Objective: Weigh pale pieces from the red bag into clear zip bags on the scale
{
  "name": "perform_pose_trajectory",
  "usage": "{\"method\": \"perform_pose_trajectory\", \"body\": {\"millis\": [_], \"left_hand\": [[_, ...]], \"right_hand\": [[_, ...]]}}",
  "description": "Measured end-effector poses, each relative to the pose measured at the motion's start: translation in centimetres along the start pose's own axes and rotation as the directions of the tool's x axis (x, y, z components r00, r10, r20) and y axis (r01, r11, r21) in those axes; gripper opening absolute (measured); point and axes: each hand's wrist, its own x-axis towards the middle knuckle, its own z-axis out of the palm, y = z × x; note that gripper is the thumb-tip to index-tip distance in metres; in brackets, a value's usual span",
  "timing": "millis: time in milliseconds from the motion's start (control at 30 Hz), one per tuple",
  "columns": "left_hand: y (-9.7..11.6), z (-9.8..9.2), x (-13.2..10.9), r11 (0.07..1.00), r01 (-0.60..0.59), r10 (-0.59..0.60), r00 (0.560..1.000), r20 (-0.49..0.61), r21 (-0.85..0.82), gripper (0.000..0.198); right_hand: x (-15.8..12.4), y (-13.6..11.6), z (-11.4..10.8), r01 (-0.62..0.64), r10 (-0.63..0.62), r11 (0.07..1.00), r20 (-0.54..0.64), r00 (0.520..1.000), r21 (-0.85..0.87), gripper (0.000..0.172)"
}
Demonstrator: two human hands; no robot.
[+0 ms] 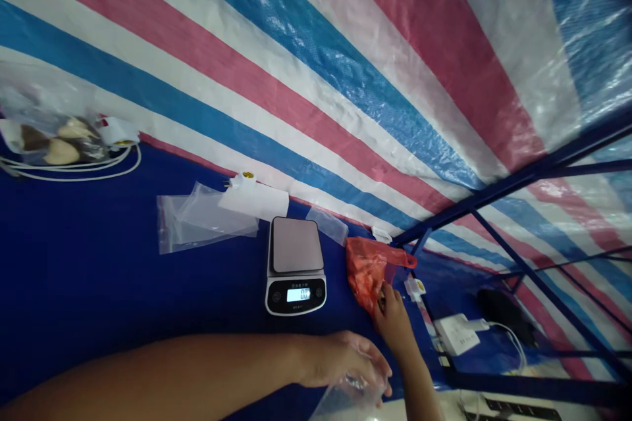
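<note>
My left hand (358, 363) reaches across the bottom of the view with its fingers curled around a clear plastic bag (340, 398). My right hand (392, 316) is at the mouth of a red plastic bag (363, 270). Its fingers are closed on something small and brownish, too unclear to name, partly hidden by the red bag. Left of the red bag stands a digital kitchen scale (297, 247), its lit display reading 0.0 and its plate bare.
Flat clear bags (185, 227) and a white paper (264, 202) lie behind the scale. A bag of pale and dark pieces (64, 148) sits far left beside a white cable. Blue metal bars (494, 187) and a white power adapter (457, 335) are at right.
</note>
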Motion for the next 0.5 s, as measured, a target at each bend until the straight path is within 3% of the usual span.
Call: {"method": "perform_pose_trajectory", "body": {"millis": [200, 400, 500], "left_hand": [[0.8, 0.5, -0.8, 0.999, 0.017, -0.015, 0.999, -0.043, 0.029, 0.044], [1.1, 0.5, -0.9, 1.000, 0.027, -0.027, 0.998, -0.048, -0.012, 0.051], [1.1, 0.5, -1.1, 1.000, 0.022, -0.023, 0.998, -0.051, -0.019, 0.051]], "right_hand": [[0.0, -1.4, -1.1, -0.065, 0.064, 0.985, 0.013, 0.998, 0.158, 0.042], [1.0, -0.7, -4.1, -0.114, 0.138, 0.912, -0.033, 0.990, 0.394, 0.047], [1.6, -1.2, -4.3, -0.162, 0.176, 0.864, 0.016, 0.984, 0.477, 0.045]]}}
